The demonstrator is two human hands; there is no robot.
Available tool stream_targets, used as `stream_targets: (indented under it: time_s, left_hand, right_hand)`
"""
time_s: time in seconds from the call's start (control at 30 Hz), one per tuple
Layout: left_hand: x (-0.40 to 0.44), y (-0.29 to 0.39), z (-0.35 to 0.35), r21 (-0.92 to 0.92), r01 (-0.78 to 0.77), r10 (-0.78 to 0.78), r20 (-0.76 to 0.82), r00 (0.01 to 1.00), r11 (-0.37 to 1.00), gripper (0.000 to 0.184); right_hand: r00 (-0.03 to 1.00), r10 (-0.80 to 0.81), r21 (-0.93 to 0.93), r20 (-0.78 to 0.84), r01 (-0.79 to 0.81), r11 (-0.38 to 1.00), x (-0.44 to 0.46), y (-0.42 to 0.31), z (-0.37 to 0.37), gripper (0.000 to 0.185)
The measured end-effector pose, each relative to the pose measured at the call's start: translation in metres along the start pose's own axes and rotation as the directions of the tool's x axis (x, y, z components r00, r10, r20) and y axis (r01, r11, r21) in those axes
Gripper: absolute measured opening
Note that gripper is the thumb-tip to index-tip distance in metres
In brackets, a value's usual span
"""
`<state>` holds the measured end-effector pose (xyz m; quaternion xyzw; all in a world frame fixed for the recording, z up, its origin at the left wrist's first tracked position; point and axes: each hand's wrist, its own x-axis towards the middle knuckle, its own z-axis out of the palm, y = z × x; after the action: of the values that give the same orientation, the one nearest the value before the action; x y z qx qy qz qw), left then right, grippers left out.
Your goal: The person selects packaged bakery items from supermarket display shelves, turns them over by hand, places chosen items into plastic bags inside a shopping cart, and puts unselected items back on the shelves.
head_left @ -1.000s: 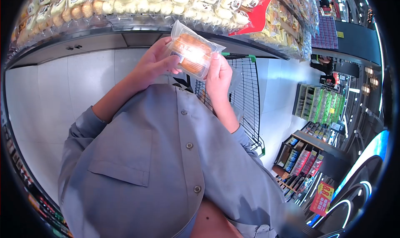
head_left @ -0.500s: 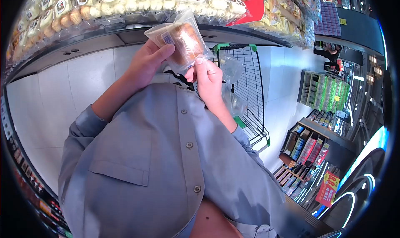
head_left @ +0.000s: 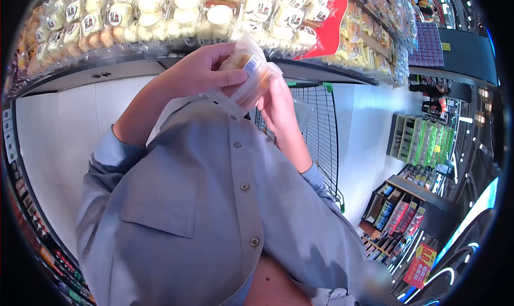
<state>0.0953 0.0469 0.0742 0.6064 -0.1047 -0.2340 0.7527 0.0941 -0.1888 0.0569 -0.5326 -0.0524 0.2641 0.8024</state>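
A clear plastic packet of brown bread (head_left: 256,85) with a barcode label is held up in front of my chest, tilted so that its side shows. My left hand (head_left: 206,70) grips the packet from the left, the thumb pressed along its face near the barcode. On the other side, my right hand (head_left: 279,105) pinches the packet's right edge between thumb and fingers. Part of the bread is hidden behind my left fingers and the crinkled wrapping. The exact kind of bread cannot be made out.
A shelf of bagged pale buns (head_left: 184,11) runs along the far side, with a red sign (head_left: 327,25) at its right. A black wire shopping cart (head_left: 324,124) with green corners stands to my right. Further right are display racks (head_left: 420,137) and a red-yellow price sign (head_left: 420,266).
The packet has been turned, so its broad front no longer faces me and its side shows. Both hands have shifted slightly right and lower, and the view has moved nearer the shelf.
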Motion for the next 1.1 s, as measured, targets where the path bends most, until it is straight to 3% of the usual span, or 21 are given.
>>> stream_targets:
  time_s: [0.03, 0.1, 0.17, 0.23, 0.27, 0.4, 0.47, 0.6, 0.67, 0.8, 0.87, 1.0, 1.1]
  left_hand:
    - [0.005, 0.003, 0.000, -0.009, -0.019, 0.020, 0.017, 1.000, 1.000, 0.052]
    - [0.009, 0.013, 0.000, -0.082, -0.038, 0.036, -0.027, 0.999, 0.996, 0.059]
    - [0.011, 0.019, 0.000, -0.190, -0.171, 0.149, -0.123, 0.981, 0.967, 0.068]
    - [0.015, 0.016, 0.003, -0.214, -0.250, 0.216, -0.170, 0.961, 0.944, 0.071]
    - [0.017, 0.013, 0.006, -0.240, -0.323, 0.274, -0.213, 0.938, 0.916, 0.073]
    - [0.019, 0.008, 0.011, -0.266, -0.296, 0.220, -0.282, 0.934, 0.917, 0.073]
    - [0.020, 0.006, 0.012, -0.313, -0.359, 0.239, -0.362, 0.901, 0.879, 0.068]
    - [0.004, 0.002, 0.004, -0.304, -0.369, 0.258, -0.349, 0.901, 0.878, 0.062]
    - [-0.006, -0.001, 0.005, -0.299, -0.347, 0.241, -0.340, 0.909, 0.889, 0.056]
    - [-0.025, -0.006, 0.011, -0.336, -0.376, 0.230, -0.401, 0.887, 0.864, 0.045]
    - [-0.035, -0.011, 0.010, -0.299, -0.361, 0.219, -0.416, 0.882, 0.883, 0.044]
    - [-0.053, -0.019, 0.007, -0.315, -0.252, 0.111, -0.405, 0.908, 0.915, 0.044]
    - [-0.058, -0.020, 0.010, -0.358, -0.344, 0.208, -0.365, 0.907, 0.868, 0.045]
  right_hand:
    - [1.000, -0.007, 0.000, 0.012, 0.007, 1.000, 0.007, -0.001, -0.003, 0.053]
    - [0.998, -0.014, 0.170, -0.054, 0.023, 0.985, 0.019, -0.005, -0.002, 0.046]
    - [0.998, -0.016, 0.227, -0.058, 0.029, 0.973, 0.027, -0.019, 0.005, 0.043]
    - [0.967, -0.140, 0.224, -0.211, 0.188, 0.956, 0.035, -0.033, 0.020, 0.043]
    - [0.977, -0.189, 0.240, -0.096, 0.207, 0.948, 0.039, -0.029, 0.005, 0.044]
    - [0.975, -0.207, 0.170, -0.077, 0.218, 0.961, 0.044, -0.036, 0.014, 0.044]
    - [0.985, -0.169, 0.142, 0.025, 0.164, 0.976, 0.046, -0.035, 0.012, 0.041]
    - [0.992, -0.123, 0.113, 0.036, 0.118, 0.987, 0.052, -0.036, 0.015, 0.030]
    - [0.990, -0.137, -0.152, -0.018, 0.133, 0.979, 0.054, -0.027, 0.007, 0.024]
    - [0.981, -0.193, -0.273, -0.032, 0.177, 0.946, 0.049, -0.020, 0.027, 0.025]
    - [0.948, -0.313, -0.567, 0.056, 0.288, 0.772, 0.043, -0.017, 0.037, 0.027]
    - [0.951, -0.306, -0.616, 0.053, 0.272, 0.739, 0.029, 0.001, 0.046, 0.027]
    - [0.950, -0.314, -0.626, 0.001, 0.245, 0.740, 0.017, 0.011, 0.051, 0.026]
